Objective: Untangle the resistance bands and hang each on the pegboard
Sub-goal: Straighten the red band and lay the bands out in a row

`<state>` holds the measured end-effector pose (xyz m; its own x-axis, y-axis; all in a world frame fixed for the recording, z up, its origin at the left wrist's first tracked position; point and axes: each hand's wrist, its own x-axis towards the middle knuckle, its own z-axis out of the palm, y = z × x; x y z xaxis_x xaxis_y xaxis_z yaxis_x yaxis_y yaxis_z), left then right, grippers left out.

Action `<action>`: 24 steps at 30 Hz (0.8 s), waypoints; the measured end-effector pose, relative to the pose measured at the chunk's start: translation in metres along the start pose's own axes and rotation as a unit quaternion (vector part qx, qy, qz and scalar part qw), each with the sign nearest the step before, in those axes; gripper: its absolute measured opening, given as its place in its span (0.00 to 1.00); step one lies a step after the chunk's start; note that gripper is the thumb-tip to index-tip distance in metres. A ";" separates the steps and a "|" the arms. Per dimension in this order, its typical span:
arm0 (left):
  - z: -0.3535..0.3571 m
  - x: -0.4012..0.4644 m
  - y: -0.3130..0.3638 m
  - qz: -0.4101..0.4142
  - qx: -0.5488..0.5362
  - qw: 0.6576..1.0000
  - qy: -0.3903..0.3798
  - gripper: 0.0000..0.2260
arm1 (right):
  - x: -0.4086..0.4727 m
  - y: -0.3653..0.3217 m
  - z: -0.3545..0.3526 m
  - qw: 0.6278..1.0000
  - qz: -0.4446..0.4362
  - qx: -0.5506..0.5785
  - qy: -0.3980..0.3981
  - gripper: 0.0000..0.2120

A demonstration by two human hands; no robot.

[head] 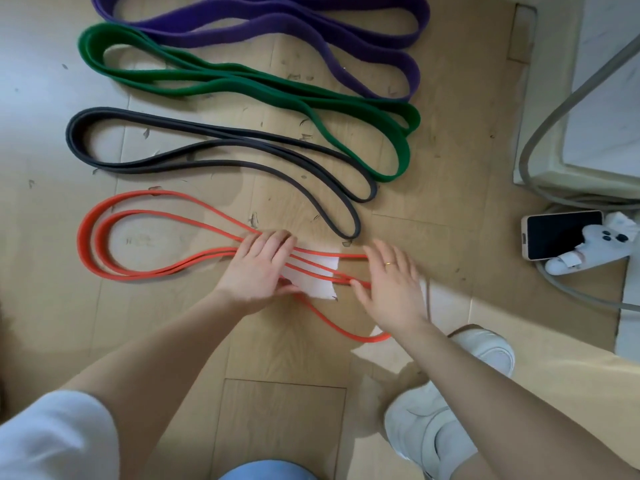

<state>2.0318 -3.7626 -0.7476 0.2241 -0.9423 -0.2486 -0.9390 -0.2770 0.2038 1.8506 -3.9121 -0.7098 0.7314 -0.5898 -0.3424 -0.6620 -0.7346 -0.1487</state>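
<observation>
Four resistance bands lie side by side on the wooden floor, each folded into long loops. Farthest is the wide purple band (263, 26), then the green band (242, 77), the thin black band (221, 150) and, nearest, the thin orange band (138, 237). My left hand (258, 271) rests flat on the middle of the orange band, fingers straight, over a white patch (311, 278) on the floor. My right hand (391, 282) lies flat with spread fingers on the band's right-hand strands. No pegboard is in view.
A phone (561, 237) and a white controller (595, 251) lie on the floor at the right, beside grey cables (540, 140) and a white cabinet base (588, 157). My white shoes (429, 431) stand near the bottom right.
</observation>
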 end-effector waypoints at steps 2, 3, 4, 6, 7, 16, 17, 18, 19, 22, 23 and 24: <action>0.000 -0.009 -0.017 0.028 0.035 0.998 -0.039 0.39 | 0.005 -0.023 0.014 0.993 -0.095 -0.056 -0.040 0.45; -0.001 -0.013 -0.023 0.034 0.048 0.996 -0.061 0.42 | 0.007 -0.034 0.021 0.989 -0.100 -0.074 -0.080 0.51; -0.003 -0.016 -0.027 0.033 0.058 0.995 -0.072 0.41 | 0.008 -0.044 0.027 0.985 -0.098 -0.093 -0.110 0.55; -0.005 -0.017 -0.036 0.027 0.080 0.996 -0.039 0.31 | 0.009 -0.055 0.032 0.981 -0.095 -0.125 -0.115 0.51; -0.007 -0.016 -0.042 0.022 0.088 0.996 -0.023 0.26 | 0.010 -0.054 0.033 0.982 -0.096 -0.130 -0.097 0.46; -0.022 0.008 -0.048 0.004 0.122 0.991 -0.051 0.18 | 0.015 -0.011 0.031 0.981 -0.080 -0.167 -0.050 0.17; -0.028 0.012 -0.043 -0.012 0.117 0.990 -0.074 0.18 | 0.017 -0.014 0.030 0.981 -0.079 -0.164 -0.073 0.17; -0.030 0.013 -0.040 -0.033 0.117 0.987 -0.103 0.18 | 0.018 -0.019 0.023 0.978 -0.079 -0.168 -0.097 0.18; -0.033 0.013 -0.040 -0.044 0.128 0.982 -0.131 0.20 | 0.020 -0.024 0.013 0.974 -0.072 -0.176 -0.119 0.18; -0.066 0.002 -0.040 -0.080 0.125 0.971 -0.186 0.23 | 0.020 -0.034 -0.023 0.965 -0.070 -0.183 -0.173 0.23; -0.080 -0.003 -0.042 -0.095 0.104 0.969 -0.202 0.22 | 0.018 -0.038 -0.038 0.966 -0.088 -0.159 -0.186 0.22; -0.095 -0.009 -0.043 -0.109 0.075 0.965 -0.225 0.21 | 0.016 -0.044 -0.056 0.966 -0.096 -0.130 -0.202 0.20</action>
<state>2.0952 -3.7597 -0.6639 0.3170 -0.6782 -0.6630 -0.9166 -0.3986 -0.0306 1.9010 -3.9077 -0.6568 0.6783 -0.2948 -0.6730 -0.4195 -0.9074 -0.0254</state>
